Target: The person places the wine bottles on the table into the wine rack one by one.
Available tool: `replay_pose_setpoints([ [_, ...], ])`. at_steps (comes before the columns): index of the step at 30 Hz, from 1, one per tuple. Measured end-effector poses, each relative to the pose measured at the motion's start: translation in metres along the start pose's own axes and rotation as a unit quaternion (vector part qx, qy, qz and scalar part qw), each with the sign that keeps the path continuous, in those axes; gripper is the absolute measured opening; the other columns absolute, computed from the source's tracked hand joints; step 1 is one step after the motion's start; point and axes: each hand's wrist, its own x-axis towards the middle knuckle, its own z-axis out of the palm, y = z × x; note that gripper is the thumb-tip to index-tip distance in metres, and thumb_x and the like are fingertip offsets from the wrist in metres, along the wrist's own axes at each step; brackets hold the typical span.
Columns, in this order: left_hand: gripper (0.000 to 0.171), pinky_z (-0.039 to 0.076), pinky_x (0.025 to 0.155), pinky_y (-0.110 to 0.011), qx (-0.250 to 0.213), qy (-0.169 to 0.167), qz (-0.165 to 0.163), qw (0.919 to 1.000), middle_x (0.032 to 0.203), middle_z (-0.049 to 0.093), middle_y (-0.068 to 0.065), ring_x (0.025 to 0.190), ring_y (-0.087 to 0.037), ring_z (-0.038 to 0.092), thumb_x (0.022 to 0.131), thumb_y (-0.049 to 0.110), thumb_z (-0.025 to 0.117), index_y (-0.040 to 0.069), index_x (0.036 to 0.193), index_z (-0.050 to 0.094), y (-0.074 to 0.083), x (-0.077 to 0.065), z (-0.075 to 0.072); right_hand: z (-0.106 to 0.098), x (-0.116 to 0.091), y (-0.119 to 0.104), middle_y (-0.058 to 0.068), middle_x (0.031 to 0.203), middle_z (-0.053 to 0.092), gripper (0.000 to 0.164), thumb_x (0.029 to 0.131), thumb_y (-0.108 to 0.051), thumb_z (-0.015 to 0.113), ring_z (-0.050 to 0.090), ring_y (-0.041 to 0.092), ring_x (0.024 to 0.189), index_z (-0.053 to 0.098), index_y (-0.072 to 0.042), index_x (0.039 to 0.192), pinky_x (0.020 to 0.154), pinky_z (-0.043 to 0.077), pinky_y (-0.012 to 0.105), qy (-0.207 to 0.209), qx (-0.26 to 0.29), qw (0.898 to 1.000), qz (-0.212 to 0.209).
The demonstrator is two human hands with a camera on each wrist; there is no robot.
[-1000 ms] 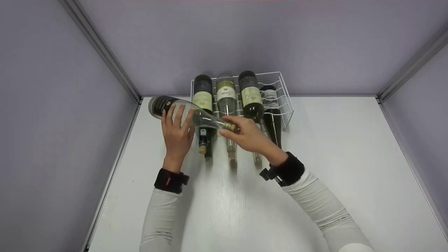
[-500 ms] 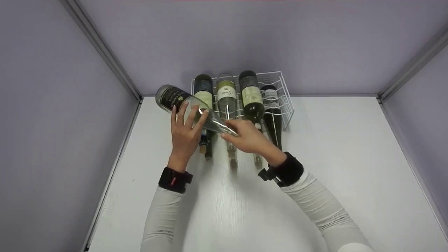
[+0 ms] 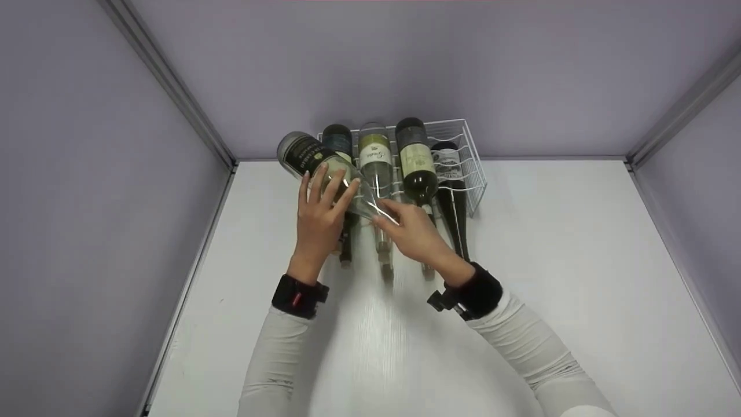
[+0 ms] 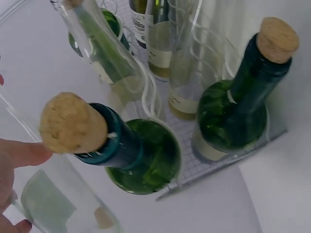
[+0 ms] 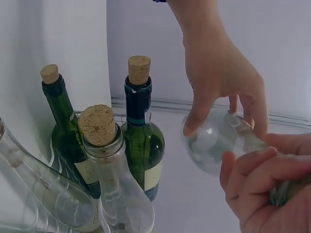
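Note:
A clear wine bottle (image 3: 310, 153) with a black label is held aslant over the left end of the white wire rack (image 3: 473, 168), its base up and to the left. My left hand (image 3: 319, 223) grips its body, thumb and fingers spread round the glass in the right wrist view. The neck is in my right hand (image 3: 418, 234), which hides the bottle's top. Right under the held bottle lies a green corked bottle (image 3: 337, 138), partly covered by it. A clear bottle (image 3: 375, 153) with a white label rests beside that one.
Farther right in the rack are a dark green bottle (image 3: 415, 156) and a lower dark bottle (image 3: 448, 168). Corked necks stick out toward me, one cork (image 4: 73, 124) close to my left hand. A lilac wall (image 3: 370, 58) stands behind the white table (image 3: 556, 243).
The held bottle has moved right and its base has swung up toward the wall, so it slants more steeply. My left hand moved right with it; my right hand shifted only slightly.

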Motion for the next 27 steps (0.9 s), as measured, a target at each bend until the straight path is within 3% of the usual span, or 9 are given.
replay_pose_setpoints([
  [5,0.066,0.022,0.113,-0.056,-0.018,-0.074,-0.022,0.9968,0.149,0.044,-0.010,0.143,-0.037,0.027,0.082,-0.005,0.075,0.019,0.140,0.057,0.011,0.006,-0.006,0.002,-0.010,0.002,0.018,0.113,0.068,0.042,0.098,-0.020,0.062,0.066,0.025,0.098,0.058,0.006,0.131,0.086,0.053,0.039,0.043,0.012,0.999,0.000],
  [11,0.081,0.022,0.113,-0.056,-0.092,-0.132,-0.055,0.9854,0.159,0.026,-0.011,0.147,-0.038,0.014,0.081,0.027,0.083,0.017,0.151,0.042,0.025,0.008,-0.010,0.002,-0.018,0.008,0.022,0.119,0.065,0.045,0.096,-0.016,0.066,0.065,0.027,0.101,0.056,0.008,0.132,0.087,0.052,0.040,0.107,0.005,0.994,-0.019],
  [16,0.080,0.022,0.114,-0.053,-0.131,-0.130,-0.081,0.9795,0.160,0.016,-0.019,0.148,-0.036,0.011,0.087,0.047,0.072,0.015,0.152,0.038,0.033,0.007,-0.011,0.001,-0.023,0.011,0.019,0.109,0.068,0.040,0.095,-0.014,0.066,0.065,0.025,0.090,0.060,0.007,0.128,0.078,0.053,0.041,0.129,-0.014,0.991,-0.032],
  [21,0.083,0.028,0.112,-0.052,-0.170,-0.122,-0.108,0.9718,0.159,0.015,-0.024,0.145,-0.038,0.019,0.089,0.050,0.067,0.010,0.154,0.034,0.043,0.006,-0.011,-0.003,-0.026,0.014,0.020,0.108,0.068,0.039,0.095,-0.012,0.066,0.065,0.026,0.093,0.059,0.009,0.127,0.080,0.053,0.041,0.149,-0.006,0.988,-0.036],
  [24,0.082,0.034,0.108,-0.052,-0.202,-0.131,-0.127,0.9622,0.159,0.015,-0.025,0.141,-0.040,0.029,0.092,0.049,0.063,0.006,0.154,0.030,0.049,0.007,-0.010,-0.007,-0.027,0.016,0.020,0.110,0.067,0.040,0.095,-0.013,0.065,0.065,0.026,0.096,0.058,0.008,0.129,0.082,0.052,0.042,0.158,0.005,0.987,-0.027],
  [27,0.079,0.038,0.106,-0.051,-0.251,-0.148,-0.146,0.9455,0.160,0.013,-0.023,0.138,-0.039,0.034,0.097,0.049,0.056,0.004,0.155,0.026,0.057,0.010,-0.009,-0.011,-0.028,0.019,0.021,0.115,0.066,0.042,0.097,-0.016,0.064,0.064,0.028,0.102,0.056,0.008,0.131,0.086,0.050,0.043,0.163,0.018,0.986,-0.011],
])
